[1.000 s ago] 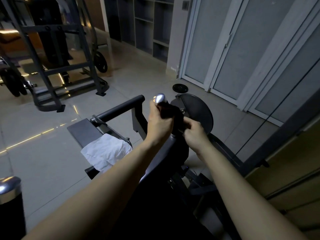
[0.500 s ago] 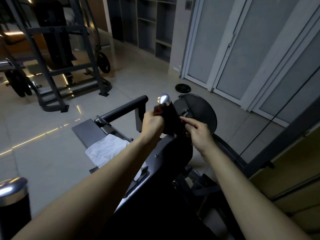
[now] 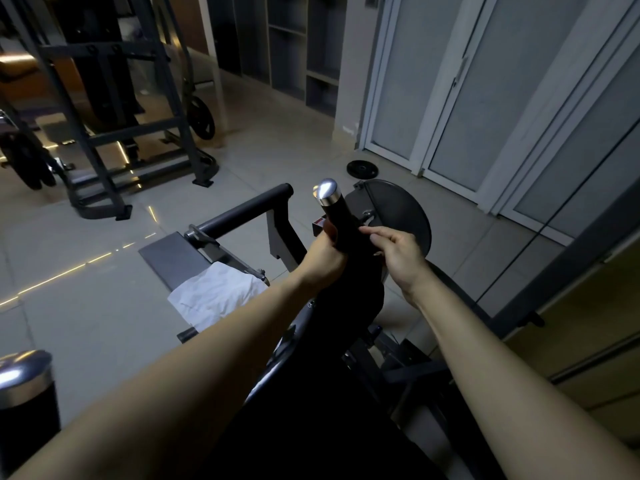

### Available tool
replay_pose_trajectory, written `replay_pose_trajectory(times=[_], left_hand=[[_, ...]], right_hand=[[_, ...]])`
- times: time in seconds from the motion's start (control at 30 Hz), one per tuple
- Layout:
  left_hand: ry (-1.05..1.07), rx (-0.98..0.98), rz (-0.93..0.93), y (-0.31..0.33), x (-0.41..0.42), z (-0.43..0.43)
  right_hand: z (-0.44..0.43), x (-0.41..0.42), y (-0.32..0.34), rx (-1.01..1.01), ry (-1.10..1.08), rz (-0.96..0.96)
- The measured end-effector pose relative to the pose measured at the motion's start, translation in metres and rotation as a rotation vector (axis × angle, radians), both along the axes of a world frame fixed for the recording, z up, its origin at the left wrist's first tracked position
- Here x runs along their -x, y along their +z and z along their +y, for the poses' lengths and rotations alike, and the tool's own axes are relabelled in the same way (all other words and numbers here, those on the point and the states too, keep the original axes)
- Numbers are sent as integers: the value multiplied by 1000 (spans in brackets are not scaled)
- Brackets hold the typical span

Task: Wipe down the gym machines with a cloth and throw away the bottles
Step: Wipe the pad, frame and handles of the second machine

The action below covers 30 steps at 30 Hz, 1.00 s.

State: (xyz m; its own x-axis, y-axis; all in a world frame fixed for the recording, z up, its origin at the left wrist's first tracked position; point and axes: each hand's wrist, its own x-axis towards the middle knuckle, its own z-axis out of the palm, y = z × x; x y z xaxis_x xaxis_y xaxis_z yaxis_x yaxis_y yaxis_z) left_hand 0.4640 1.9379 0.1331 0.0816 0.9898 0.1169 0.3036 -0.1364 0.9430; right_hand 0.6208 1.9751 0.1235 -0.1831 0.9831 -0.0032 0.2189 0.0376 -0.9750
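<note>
1 cloth (image 3: 214, 296) lies beside gripped handle (image 3: 341, 220).

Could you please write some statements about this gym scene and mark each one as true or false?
1. The left hand grips the black handle below its chrome cap. True.
2. The right hand holds the white cloth. False: the cloth lies on the machine, and no hand touches it.
3. A weight plate lies flat on the floor near the doors. True.
4. Both hands are far from the handle. False: the left hand holds it, and the right hand is just beside it.
</note>
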Motion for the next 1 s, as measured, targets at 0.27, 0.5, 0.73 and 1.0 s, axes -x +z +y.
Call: replay_pose_trajectory(times=[0.27, 0.5, 0.73, 1.0], left_hand=[[-58, -119, 916, -25, 10, 3], [-189, -241, 1020, -14, -5, -19], [-157, 256, 240, 0, -35, -53], [-117, 425, -148, 13, -27, -124]], right_hand=[[-5, 5, -4, -59, 5, -124], [-14, 12, 1, -74, -15, -197], [-96, -25, 6, 116, 24, 52], [-160, -60, -4, 345, 194, 321]])
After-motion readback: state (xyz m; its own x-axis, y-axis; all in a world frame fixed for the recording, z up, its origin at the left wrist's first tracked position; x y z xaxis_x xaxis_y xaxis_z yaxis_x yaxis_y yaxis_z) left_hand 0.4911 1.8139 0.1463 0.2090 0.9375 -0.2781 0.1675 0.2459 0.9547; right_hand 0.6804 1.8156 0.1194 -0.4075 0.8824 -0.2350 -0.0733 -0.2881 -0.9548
